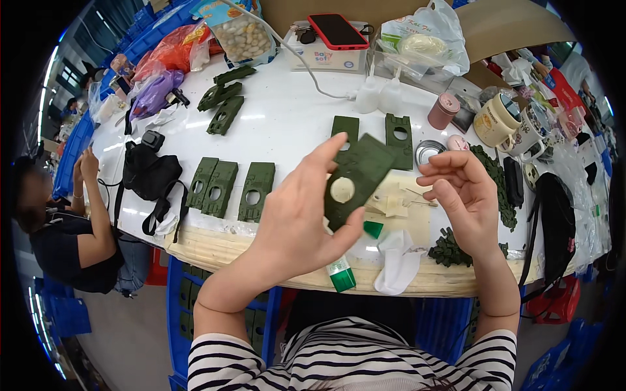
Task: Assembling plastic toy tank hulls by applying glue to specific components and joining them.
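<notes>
My left hand (pixel 293 212) grips a dark green plastic model tank hull (pixel 366 171) with a round hole through it, held tilted above the table. The thumb presses one edge and the fingers the opposite side. To its right my right hand (pixel 466 202) is raised, fingers loosely curled and apart from the thumb, with nothing visible in it. Behind the held piece stand two similar hulls, one partly hidden and one in full view (pixel 399 140). Small green parts (pixel 450 249) lie in a heap below my right hand.
More green hulls (pixel 220 189) lie on the white table (pixel 287 130) at left and farther back. Cups (pixel 497 120), a round metal tin (pixel 429 151) and white squeeze bottles (pixel 390 96) stand behind. A white cloth (pixel 396 264) and green-capped tube (pixel 342 277) lie near the front edge. A person (pixel 72 221) sits at left.
</notes>
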The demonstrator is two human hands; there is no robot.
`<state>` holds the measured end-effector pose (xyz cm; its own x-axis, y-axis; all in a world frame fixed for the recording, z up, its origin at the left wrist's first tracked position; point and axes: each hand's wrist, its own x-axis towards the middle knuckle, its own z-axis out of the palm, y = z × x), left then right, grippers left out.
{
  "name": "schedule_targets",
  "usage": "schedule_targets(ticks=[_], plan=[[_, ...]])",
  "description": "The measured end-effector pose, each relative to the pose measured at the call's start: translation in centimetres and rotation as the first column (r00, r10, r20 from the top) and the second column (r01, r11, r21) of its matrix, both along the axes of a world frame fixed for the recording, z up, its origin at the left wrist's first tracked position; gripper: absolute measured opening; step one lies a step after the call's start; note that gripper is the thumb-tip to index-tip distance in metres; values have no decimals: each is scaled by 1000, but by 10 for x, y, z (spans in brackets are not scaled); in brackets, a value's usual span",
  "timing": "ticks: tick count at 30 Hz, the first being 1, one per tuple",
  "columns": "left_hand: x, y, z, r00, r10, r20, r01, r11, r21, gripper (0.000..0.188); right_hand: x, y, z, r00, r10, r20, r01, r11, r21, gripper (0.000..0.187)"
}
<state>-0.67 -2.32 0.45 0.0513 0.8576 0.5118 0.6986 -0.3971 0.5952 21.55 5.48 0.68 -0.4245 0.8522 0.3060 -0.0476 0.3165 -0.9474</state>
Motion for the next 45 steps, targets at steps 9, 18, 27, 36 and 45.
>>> schedule_targets(ticks=[9, 18, 27, 36, 45], plan=[[-32, -33, -35, 897, 359, -257, -423, 866, -268, 71, 5, 0, 1, 989, 7, 148, -28, 990, 137, 11], [-42, -33, -44, 768, 475, -430, -565, 818, -106, 45, 6, 0, 0, 980, -18, 200, -28, 975, 222, 12], [-72, -47, -43, 704, 627, -335, -647, 760, 63, 32, 6, 1, -2, 973, -14, 230, -45, 968, 248, 11], [-129, -46, -52, 501, 634, -589, -815, 574, -76, 48, 4, -2, 0, 971, 13, 240, -70, 970, 232, 11], [-134, -28, -36, 530, 438, -726, -786, 575, -227, 50, 4, 1, -3, 968, 14, 250, -80, 964, 254, 11]])
